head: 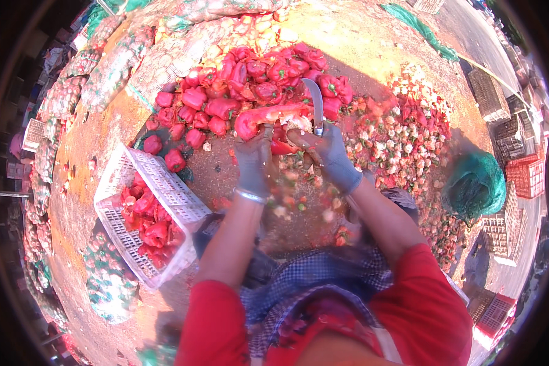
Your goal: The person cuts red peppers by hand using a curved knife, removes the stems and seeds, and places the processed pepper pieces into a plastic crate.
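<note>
My left hand (253,158), in a grey work glove with a metal bangle at the wrist, grips an opened red bell pepper (274,114). Its pale inner ribs and seeds show. My right hand (331,153), gloved too, holds a knife with a curved blade (315,97) pointing up and away from me. The fingers of that hand also touch the pepper's seedy core, and its handle is mostly hidden in the palm. Beyond both hands lies a heap of whole red bell peppers (222,108) on the ground.
A white plastic crate (158,171) with cut red pepper pieces (153,228) leans at my left. Pepper cores and stems (395,146) are piled at right, beside a green mesh bag (478,183). Filled net sacks (112,80) lie at far left; stacked crates (501,233) stand far right.
</note>
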Demonstrator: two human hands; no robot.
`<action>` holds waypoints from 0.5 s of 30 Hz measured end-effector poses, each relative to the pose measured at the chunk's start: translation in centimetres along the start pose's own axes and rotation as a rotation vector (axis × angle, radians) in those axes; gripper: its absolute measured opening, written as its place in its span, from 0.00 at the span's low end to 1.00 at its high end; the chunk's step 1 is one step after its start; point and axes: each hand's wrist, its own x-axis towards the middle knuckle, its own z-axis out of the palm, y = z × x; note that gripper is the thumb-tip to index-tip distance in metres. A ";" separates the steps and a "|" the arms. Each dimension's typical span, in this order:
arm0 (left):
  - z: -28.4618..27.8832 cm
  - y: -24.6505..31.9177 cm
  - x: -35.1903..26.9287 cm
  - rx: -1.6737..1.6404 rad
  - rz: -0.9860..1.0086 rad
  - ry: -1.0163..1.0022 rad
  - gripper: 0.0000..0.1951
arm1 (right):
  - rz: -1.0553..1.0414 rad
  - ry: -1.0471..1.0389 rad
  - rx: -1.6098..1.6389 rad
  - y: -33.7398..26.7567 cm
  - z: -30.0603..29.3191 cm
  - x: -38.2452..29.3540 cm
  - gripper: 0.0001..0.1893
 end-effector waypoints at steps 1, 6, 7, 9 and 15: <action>-1.1 -0.7 0.4 0.364 0.271 -0.063 0.10 | 0.010 -0.011 0.012 0.0 0.1 -0.1 0.16; -3.2 -0.9 1.1 1.257 1.008 -0.283 0.04 | -0.255 -0.028 -0.048 1.8 -0.5 0.2 0.16; -2.8 -0.6 1.0 1.280 1.044 -0.288 0.03 | -0.271 -0.028 -0.078 1.9 -0.9 0.2 0.16; -2.0 -1.0 0.7 1.236 1.004 -0.219 0.02 | -0.302 -0.031 -0.135 1.5 -1.1 -0.1 0.15; -0.6 -5.6 0.9 0.010 0.179 0.151 0.04 | -0.108 0.095 -0.188 1.3 -1.0 0.3 0.18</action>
